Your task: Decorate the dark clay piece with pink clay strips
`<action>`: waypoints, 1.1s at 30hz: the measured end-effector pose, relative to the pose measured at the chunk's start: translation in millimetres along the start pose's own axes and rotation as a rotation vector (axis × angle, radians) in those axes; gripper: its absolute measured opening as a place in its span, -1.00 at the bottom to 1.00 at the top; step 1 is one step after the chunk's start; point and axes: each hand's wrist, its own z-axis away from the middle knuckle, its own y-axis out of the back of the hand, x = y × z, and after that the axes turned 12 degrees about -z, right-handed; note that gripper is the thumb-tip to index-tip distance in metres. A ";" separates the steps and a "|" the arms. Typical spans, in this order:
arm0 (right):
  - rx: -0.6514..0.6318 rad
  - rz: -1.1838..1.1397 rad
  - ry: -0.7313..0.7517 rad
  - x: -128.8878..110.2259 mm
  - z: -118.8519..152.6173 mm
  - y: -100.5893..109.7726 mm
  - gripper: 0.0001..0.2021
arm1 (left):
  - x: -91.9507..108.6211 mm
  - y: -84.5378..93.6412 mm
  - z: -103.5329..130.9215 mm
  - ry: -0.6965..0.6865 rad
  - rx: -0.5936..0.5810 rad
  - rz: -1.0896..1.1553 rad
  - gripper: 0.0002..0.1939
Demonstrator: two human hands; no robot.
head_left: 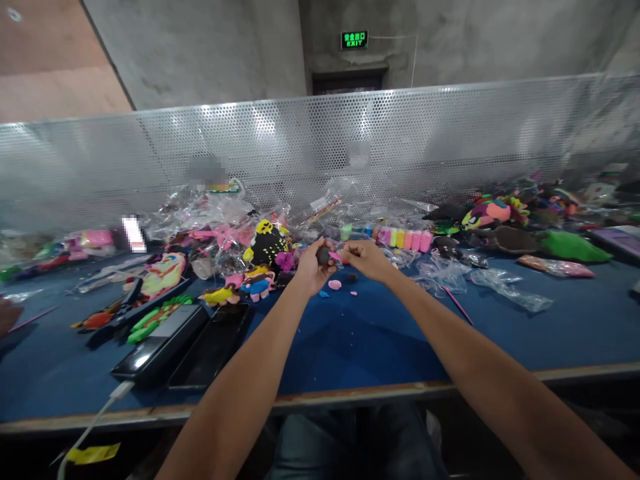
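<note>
Near the middle of the blue table, my left hand [316,268] is closed round a dark grey ball [323,256]. My right hand [364,259] is just to its right, fingers pinched on a small pink piece [335,256] that touches or nearly touches the ball's right side. Below the hands lie a flat pink blob [335,285], a bit of blue clay [323,294] and a tiny pink bit [353,293]. A small dark lump [353,277] rests under my right hand.
Clay figures and a black-and-yellow piece [269,243] crowd the left, beside a power bank [160,343] and a phone [213,350]. Colored clay sticks [405,239], plastic bags and a pink stick [458,305] lie right. Another person's hand [9,315] shows far left.
</note>
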 end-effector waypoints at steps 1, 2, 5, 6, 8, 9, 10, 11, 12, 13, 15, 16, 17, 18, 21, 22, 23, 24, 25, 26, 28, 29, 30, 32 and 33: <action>0.000 0.023 -0.003 0.1 0.6 -3.1 -0.57 | -0.8 -0.3 0.0 -0.002 0.000 -0.018 -0.79; 0.000 0.045 -0.004 -0.1 1.3 -5.7 -0.57 | -1.5 -0.6 0.0 -0.002 0.004 -0.034 -0.76; 0.021 0.058 0.009 -1.6 2.2 -10.3 -0.58 | -3.8 -1.1 0.3 0.006 -0.006 -0.065 -0.75; 0.033 0.049 0.015 -2.1 2.1 -11.1 -0.58 | -4.5 -1.2 0.5 0.007 -0.015 -0.071 -0.75; 0.058 0.035 0.016 -2.2 1.4 -12.2 -0.59 | -5.7 -1.2 0.6 0.009 -0.042 -0.075 -0.74; 0.066 0.039 0.013 -1.9 0.9 -12.6 -0.59 | -6.0 -1.2 0.5 0.008 -0.055 -0.074 -0.73; 0.069 0.049 0.010 -1.4 0.4 -12.8 -0.59 | -6.3 -1.3 0.5 0.006 -0.066 -0.074 -0.71; 0.073 0.060 0.006 -1.0 0.0 -13.0 -0.59 | -6.3 -1.4 0.4 0.003 -0.077 -0.073 -0.70; 0.071 0.068 0.001 -0.7 -0.3 -13.1 -0.59 | -6.3 -1.5 0.3 0.001 -0.086 -0.073 -0.68; 0.069 0.073 -0.005 -0.6 -0.3 -13.1 -0.60 | -6.1 -1.6 0.2 0.000 -0.094 -0.073 -0.66; 0.067 0.066 -0.012 -1.3 0.1 -13.0 -0.60 | -5.6 -1.5 0.2 0.004 -0.104 -0.070 -0.64; 0.068 0.056 -0.013 -2.0 0.5 -12.9 -0.61 | -5.3 -1.3 0.2 0.006 -0.105 -0.066 -0.62; 0.072 0.047 -0.011 -2.6 1.0 -12.9 -0.61 | -5.1 -1.1 0.3 0.007 -0.103 -0.062 -0.62; 0.077 0.043 -0.007 -3.2 1.3 -12.8 -0.62 | -4.8 -0.8 0.3 0.005 -0.100 -0.059 -0.61; 0.089 0.057 -0.002 -3.5 1.7 -12.9 -0.62 | -4.5 -0.1 0.6 -0.005 -0.097 -0.053 -0.60; 0.087 0.066 -0.002 -3.2 1.7 -13.0 -0.62 | -4.6 0.0 0.6 -0.007 -0.102 -0.052 -0.60; 0.083 0.071 -0.003 -3.0 1.6 -13.0 -0.62 | -4.6 0.0 0.7 -0.008 -0.108 -0.050 -0.60; 0.080 0.071 -0.003 -2.8 1.7 -13.1 -0.62 | -4.6 0.0 0.9 -0.008 -0.112 -0.049 -0.60; 0.079 0.068 -0.002 -2.8 1.7 -13.1 -0.63 | -4.6 -0.1 1.0 -0.009 -0.116 -0.048 -0.60; 0.083 0.063 0.001 -3.0 1.9 -13.1 -0.63 | -4.5 -0.3 1.3 -0.008 -0.118 -0.046 -0.60; 0.100 0.055 0.011 -3.4 2.2 -13.1 -0.63 | -4.3 -0.7 1.8 -0.008 -0.118 -0.041 -0.61; 0.108 0.052 0.016 -3.4 2.3 -13.0 -0.63 | -4.1 -0.9 2.2 -0.008 -0.120 -0.038 -0.61; 0.111 0.050 0.022 -3.2 2.3 -12.8 -0.63 | -4.0 -1.2 2.5 -0.007 -0.124 -0.036 -0.61; 0.117 0.047 0.034 -2.0 2.1 -12.3 -0.62 | -3.9 -1.6 3.0 -0.003 -0.131 -0.032 -0.61; 0.121 0.045 0.039 -1.1 2.0 -12.0 -0.62 | -3.9 -1.8 3.2 -0.001 -0.134 -0.032 -0.61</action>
